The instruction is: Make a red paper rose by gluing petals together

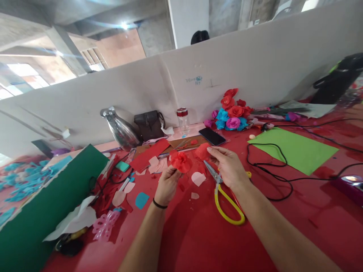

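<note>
My left hand (168,184), a black band at its wrist, is closed on the underside of a red paper flower (181,161). To its right, my right hand (227,164) pinches a red paper petal (202,152) between thumb and fingers. The petal is close to the flower's right side, with a small gap between them. Yellow-handled scissors (228,206) lie on the red table (195,241) under and beside my right hand. Pale pink paper pieces (198,178) and a blue piece (142,200) lie near my hands.
Behind my hands are a phone (212,136), a glass jar (183,120), a dark bag (149,125) and a silver flask (120,130). Paper flowers (234,113) stand at the back right. Black cables (276,173) cross green paper (295,150). A green board (62,204) rises at left.
</note>
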A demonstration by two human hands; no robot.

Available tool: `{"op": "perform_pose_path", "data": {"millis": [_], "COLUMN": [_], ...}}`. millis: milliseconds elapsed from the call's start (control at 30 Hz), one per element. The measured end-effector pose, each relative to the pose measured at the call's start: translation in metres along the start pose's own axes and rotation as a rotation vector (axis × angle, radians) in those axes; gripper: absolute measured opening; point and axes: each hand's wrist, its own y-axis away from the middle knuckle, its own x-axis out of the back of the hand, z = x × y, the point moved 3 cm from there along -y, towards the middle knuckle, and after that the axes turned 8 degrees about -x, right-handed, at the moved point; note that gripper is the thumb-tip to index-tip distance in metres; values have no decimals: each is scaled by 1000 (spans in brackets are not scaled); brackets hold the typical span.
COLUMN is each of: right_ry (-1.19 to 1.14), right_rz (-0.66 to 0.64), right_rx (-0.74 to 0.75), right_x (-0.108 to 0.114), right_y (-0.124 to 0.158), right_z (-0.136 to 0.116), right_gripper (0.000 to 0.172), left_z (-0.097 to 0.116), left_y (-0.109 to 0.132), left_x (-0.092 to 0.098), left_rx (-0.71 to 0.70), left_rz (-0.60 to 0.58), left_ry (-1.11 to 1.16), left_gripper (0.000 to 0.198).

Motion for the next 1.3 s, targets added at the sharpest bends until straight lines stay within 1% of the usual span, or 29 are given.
{"op": "perform_pose_path", "data": {"millis": [100, 200, 300, 433, 533, 633, 733, 833, 933, 1100, 1300], "right_ry": [-9, -18, -34, -29, -20, -39, -54, -34, -12, -30, -74], "right_rz": [-32, -54, -36, 9, 15, -24, -48, -39, -36, -51, -1], "right_rx": [-13, -12, -16, -14, -15, -25, -43, -49, -40, -39, -43], "right_x": [-2, -2, -2, 0, 1, -1, -3, -5, -7, -8, -4], "right_y": [1, 0, 0, -1, -2, -1, 1, 4, 7, 8, 4], "right_z": [2, 2, 3, 4, 4, 5, 6, 6, 5, 3, 6], "right_gripper": [21, 22, 24, 25, 25, 25, 24, 25, 27, 25, 23], "left_z": [-3, -4, -2, 0, 1, 1, 3, 5, 6, 6, 10], "left_y": [0, 0, 0, -1, -2, -1, -1, 1, 2, 3, 4], "left_x": [0, -2, -1, 0, 1, 0, -3, -5, -8, -9, -10], "left_rx": [-13, -20, -43, -61, -28, -11, -17, -7, 22, 60, 41], "left_rz": [42, 32, 7, -15, 25, 67, 114, 119, 103, 140, 106], "left_ry": [130, 198, 175, 48, 24, 105, 212, 254, 254, 251, 95], "left_gripper": [32, 28, 22, 18, 17, 14, 20, 25, 27, 25, 23]}}
